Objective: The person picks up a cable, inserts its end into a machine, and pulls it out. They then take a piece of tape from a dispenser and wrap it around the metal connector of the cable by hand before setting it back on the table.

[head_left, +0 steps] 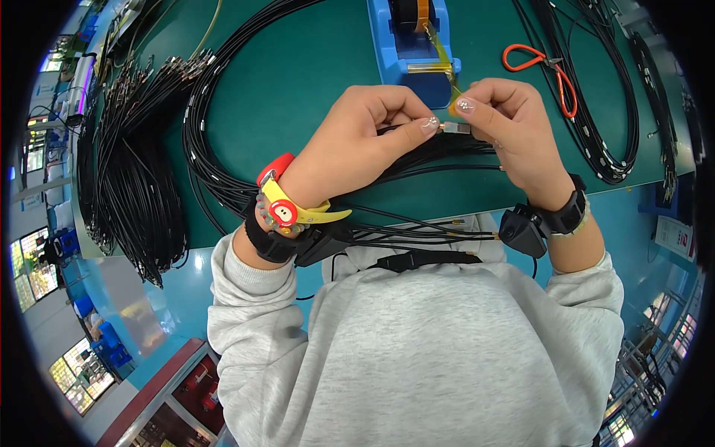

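Note:
My left hand point(372, 138) is closed in a pinch on the end of a black cable, just behind its small metal connector point(456, 128). Facing it, my right hand point(515, 134) pinches a strip of yellowish see-through tape point(444, 56) between thumb and forefinger. That strip runs down from a blue tape dispenser point(380, 37) just beyond my hands. The connector's tip lies close to my right fingers; whether they touch it I cannot tell. Below my hands, several black cables point(417, 165) cross the table toward its near edge.
Orange-handled snips point(567, 93) lie right of the dispenser, beside a coil of black cables point(624, 145). A large cable loop point(195, 123) curves on the left, next to a thick bundle point(138, 194) hanging over the near edge of the green table point(298, 82). More cables point(657, 97) lie far right.

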Available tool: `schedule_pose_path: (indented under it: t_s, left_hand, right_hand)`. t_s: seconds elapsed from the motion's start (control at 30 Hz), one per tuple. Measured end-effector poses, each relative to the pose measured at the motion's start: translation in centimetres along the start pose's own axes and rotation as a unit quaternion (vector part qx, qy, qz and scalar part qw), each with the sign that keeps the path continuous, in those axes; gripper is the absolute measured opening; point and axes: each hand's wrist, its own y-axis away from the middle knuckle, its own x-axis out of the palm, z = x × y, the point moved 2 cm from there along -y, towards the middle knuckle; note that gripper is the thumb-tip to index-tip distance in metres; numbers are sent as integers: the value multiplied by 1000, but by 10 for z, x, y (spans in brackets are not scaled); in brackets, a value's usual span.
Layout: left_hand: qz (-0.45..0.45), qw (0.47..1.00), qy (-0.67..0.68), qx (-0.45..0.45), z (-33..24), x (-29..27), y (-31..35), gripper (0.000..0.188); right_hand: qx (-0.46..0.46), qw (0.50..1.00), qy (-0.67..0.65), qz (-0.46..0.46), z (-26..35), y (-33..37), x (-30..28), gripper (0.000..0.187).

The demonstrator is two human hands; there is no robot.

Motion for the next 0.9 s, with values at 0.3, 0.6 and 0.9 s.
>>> schedule_pose_path:
  t_s: [0.3, 0.6, 0.9]
  left_hand:
    - [-5, 1000, -1, -5, -2, 0, -1, 17]
    - [-2, 998, 17, -67, -8, 0, 1, 18]
    - [-14, 1000, 2, -26, -4, 1, 0, 17]
  right_hand:
    - [25, 999, 27, 17, 0, -1, -2, 12]
    - [35, 994, 96, 24, 3, -2, -5, 9]
    - [29, 994, 100, 36, 4, -5, -7, 8]
